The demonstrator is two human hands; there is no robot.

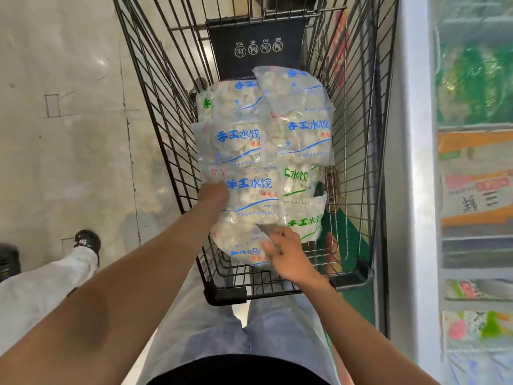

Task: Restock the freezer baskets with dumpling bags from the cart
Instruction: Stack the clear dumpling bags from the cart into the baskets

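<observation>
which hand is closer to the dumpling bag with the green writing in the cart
Right. The right hand pinches a bag corner right beside the green-print bag; the left hand is on the blue-print bags, farther left.

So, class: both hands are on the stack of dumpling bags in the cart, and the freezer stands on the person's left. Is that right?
Not quite. The head view shows the freezer on the person's right, not the left. The rest holds: the left hand and right hand are both on the dumpling bags in the cart.
</observation>
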